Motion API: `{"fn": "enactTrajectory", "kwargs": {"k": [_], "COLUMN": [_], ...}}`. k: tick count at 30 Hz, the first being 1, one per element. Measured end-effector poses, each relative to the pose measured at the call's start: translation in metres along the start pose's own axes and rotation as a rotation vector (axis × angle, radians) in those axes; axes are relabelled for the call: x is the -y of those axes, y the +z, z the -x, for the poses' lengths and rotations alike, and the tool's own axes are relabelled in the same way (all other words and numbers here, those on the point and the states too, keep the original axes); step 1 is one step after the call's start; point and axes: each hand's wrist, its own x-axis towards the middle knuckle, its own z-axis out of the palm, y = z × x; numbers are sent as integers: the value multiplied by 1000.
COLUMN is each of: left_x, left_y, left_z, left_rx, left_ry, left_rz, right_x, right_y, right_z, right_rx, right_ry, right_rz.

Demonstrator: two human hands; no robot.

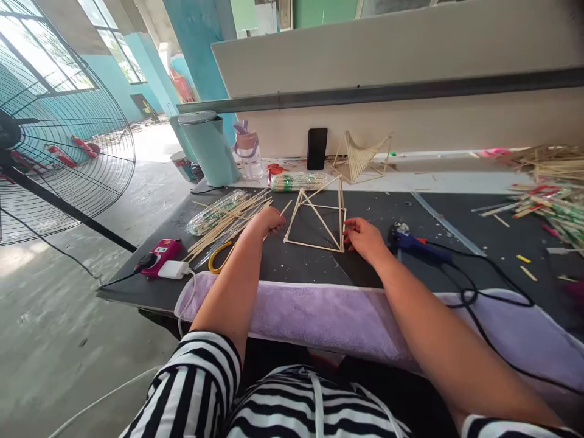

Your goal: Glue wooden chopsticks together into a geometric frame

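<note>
A frame of thin wooden sticks (314, 246) stands on the dark tabletop in front of me, with slanted and upright sticks joined at its corners. My left hand (272, 220) is closed on a single wooden stick (286, 207), left of the frame and apart from it. At the frame's lower right corner, my right hand (362, 236) has its thumb and fingers curled about the upright stick; part of the grip is hidden. A blue glue gun (417, 246) lies to the right of that hand. Loose sticks (219, 228) are heaped beside my left hand.
Yellow-handled scissors (214, 258) and a pink power adapter (164, 255) lie at left. Behind stand a kettle (207, 149), a bottle (249, 152), a phone (317, 148) and another stick model (362, 158). A purple towel (319, 316) covers the front edge; a fan (59, 121) stands left.
</note>
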Motion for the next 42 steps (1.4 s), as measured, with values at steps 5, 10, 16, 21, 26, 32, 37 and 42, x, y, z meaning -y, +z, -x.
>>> {"fn": "enactTrajectory", "kwargs": {"k": [5,10,16,21,26,32,37,42], "left_x": [6,16,23,25,26,24,22,23], "left_y": [10,12,13,13,12,11,9,8], "left_z": [-10,-17,-16,-14,-15,-11,-8,-10], "left_rx": [-53,-52,-38,-36,-20,4,21,18], "left_ry": [23,57,88,92,71,56,39,41], "left_rz": [109,197,242,291,337,386,418,437], "right_x": [7,17,22,25,26,23,21,19], "right_y": [-3,-4,-4,-6,-7,-5,-2,-2], "right_z": [5,11,15,18,20,17,18,19], "right_rx": [-17,-2,2,9,19,35,46,61], "right_ry": [75,157,177,205,185,193,203,186], "right_rz": [54,84,73,46,35,18,-4,-23]}}
